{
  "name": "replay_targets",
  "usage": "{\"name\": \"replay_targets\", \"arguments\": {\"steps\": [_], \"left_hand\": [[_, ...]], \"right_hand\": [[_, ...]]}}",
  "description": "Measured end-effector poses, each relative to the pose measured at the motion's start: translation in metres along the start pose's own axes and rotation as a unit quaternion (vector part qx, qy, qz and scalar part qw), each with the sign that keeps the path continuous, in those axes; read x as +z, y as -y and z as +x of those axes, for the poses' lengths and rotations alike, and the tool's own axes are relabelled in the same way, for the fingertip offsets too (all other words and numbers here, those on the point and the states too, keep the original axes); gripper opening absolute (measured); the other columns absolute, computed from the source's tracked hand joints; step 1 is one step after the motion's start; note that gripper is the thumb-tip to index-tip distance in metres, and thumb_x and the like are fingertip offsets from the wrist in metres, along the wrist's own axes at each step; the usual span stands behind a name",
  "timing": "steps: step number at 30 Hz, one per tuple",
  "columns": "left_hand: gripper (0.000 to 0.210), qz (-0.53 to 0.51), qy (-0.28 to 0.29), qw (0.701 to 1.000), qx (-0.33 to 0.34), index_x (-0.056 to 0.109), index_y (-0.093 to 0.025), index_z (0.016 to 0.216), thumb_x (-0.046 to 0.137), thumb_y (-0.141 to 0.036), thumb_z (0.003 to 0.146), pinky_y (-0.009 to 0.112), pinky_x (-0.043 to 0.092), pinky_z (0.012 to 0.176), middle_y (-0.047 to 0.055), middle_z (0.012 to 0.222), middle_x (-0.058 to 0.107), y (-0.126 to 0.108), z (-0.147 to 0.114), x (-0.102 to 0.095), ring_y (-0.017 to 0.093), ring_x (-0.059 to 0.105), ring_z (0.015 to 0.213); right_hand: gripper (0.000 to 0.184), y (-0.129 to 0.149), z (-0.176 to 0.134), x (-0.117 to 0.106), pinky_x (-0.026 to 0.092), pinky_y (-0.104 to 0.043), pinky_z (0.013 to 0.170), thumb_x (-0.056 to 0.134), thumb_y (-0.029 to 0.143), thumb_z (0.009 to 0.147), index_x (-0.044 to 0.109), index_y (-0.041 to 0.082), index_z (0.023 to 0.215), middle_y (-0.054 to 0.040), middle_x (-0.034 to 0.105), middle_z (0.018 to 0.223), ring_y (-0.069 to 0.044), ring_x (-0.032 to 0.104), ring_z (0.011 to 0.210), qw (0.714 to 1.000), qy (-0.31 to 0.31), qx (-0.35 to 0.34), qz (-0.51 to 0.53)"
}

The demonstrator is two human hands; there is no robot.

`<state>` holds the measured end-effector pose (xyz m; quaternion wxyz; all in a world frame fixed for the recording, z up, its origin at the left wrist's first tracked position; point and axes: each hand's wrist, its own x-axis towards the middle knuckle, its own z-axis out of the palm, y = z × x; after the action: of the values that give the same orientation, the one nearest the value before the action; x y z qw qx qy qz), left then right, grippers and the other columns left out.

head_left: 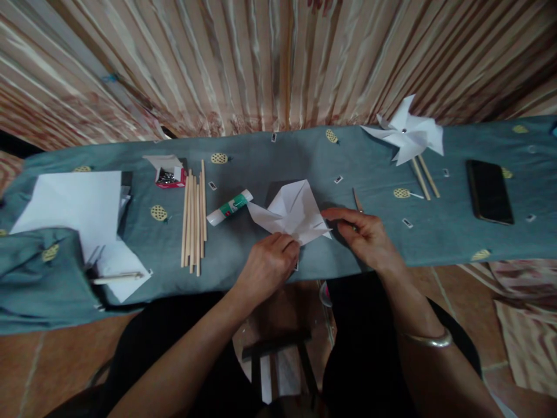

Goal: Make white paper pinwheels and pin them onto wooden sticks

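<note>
A white paper pinwheel [287, 213], partly folded, lies in front of me on the cloth-covered table. My left hand [273, 261] is closed on its near edge, with the fingertips pinching the paper. At the pinwheel's right corner, my right hand [363, 235] has its index finger stretched toward the paper and its thumb apart. Whether that fingertip touches the corner I cannot tell. A thin pointed piece [357, 200], perhaps a scissor blade, shows just beyond the right hand; the rest is hidden. To the pinwheel's left rests a green and white glue stick [230, 207].
Several wooden sticks [194, 220] lie left of the glue stick, near an open red box of small metal pins [172, 176]. White paper sheets [82, 200] and a pen [117, 278] are far left. Rightward are white pinwheels [411, 136] on sticks and a black phone [489, 191].
</note>
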<state>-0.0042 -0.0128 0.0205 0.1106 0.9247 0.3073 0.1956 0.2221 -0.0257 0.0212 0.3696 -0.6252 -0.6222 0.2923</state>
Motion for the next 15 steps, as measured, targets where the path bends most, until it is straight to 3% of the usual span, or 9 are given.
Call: {"name": "replay_targets", "arguments": {"steps": [4, 8, 11, 15], "left_hand": [[0.015, -0.020, -0.024, 1.000, 0.004, 0.064, -0.013, 0.093, 0.049, -0.014, 0.094, 0.032, 0.057, 0.072, 0.009, 0.093, 0.069, -0.004, -0.010, -0.002, 0.019, 0.065, 0.081], [0.014, -0.035, -0.024, 0.999, 0.006, 0.064, -0.012, 0.094, 0.051, -0.015, 0.093, 0.033, 0.058, 0.075, 0.009, 0.095, 0.070, -0.006, -0.017, -0.004, 0.020, 0.065, 0.083], [0.014, -0.036, -0.004, 0.999, 0.003, 0.065, -0.012, 0.092, 0.051, -0.015, 0.093, 0.033, 0.058, 0.075, 0.008, 0.094, 0.070, -0.007, -0.018, -0.006, 0.020, 0.064, 0.083], [0.015, -0.032, 0.011, 0.999, 0.000, 0.065, -0.014, 0.092, 0.050, -0.015, 0.094, 0.032, 0.058, 0.073, 0.008, 0.091, 0.069, -0.009, -0.017, -0.005, 0.019, 0.064, 0.083]], "right_hand": [[0.024, 0.003, -0.006, -0.006, 0.044, -0.046, 0.106, 0.065, 0.022, 0.078, 0.076, 0.028, 0.098, -0.0042, 0.069, 0.125, -0.024, 0.060, 0.122, 0.991, 0.091, 0.009, 0.097], [0.011, 0.009, -0.008, -0.008, 0.046, -0.047, 0.104, 0.073, 0.030, 0.078, 0.077, 0.027, 0.087, -0.0056, 0.071, 0.119, -0.025, 0.061, 0.120, 0.983, 0.135, 0.018, 0.125], [0.010, 0.010, -0.008, -0.003, 0.047, -0.048, 0.103, 0.073, 0.034, 0.079, 0.077, 0.026, 0.084, -0.0060, 0.073, 0.115, -0.024, 0.062, 0.117, 0.983, 0.128, 0.021, 0.128], [0.012, 0.005, -0.006, 0.014, 0.048, -0.047, 0.102, 0.071, 0.035, 0.081, 0.076, 0.025, 0.083, -0.0075, 0.073, 0.113, -0.023, 0.065, 0.112, 0.992, 0.070, 0.007, 0.101]]}}
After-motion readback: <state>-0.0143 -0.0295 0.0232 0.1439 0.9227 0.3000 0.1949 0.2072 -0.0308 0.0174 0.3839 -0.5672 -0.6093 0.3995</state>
